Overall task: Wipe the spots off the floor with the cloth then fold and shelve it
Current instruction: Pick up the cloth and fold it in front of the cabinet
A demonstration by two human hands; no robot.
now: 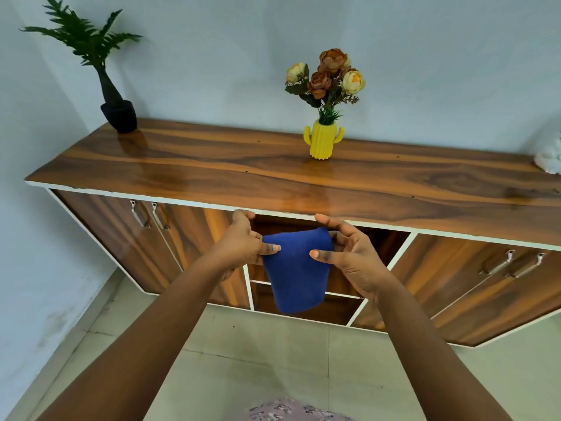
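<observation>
A blue cloth [296,275], folded over, hangs in the air between both hands in front of a wooden cabinet. My left hand [243,241] pinches its upper left edge with thumb and fingers. My right hand [352,256] grips its upper right edge, thumb on the front. Behind the cloth are the cabinet's open shelves [376,247], with white dividers and a lower shelf board. The pale tiled floor [273,354] below shows a small dark speck and faint marks.
On the glossy wooden cabinet top [212,165] stand a black-potted green plant [117,112] at the left and a yellow cactus vase with flowers [323,141] in the middle. A white object [549,156] sits at the right edge. Closed doors with metal handles flank the shelves.
</observation>
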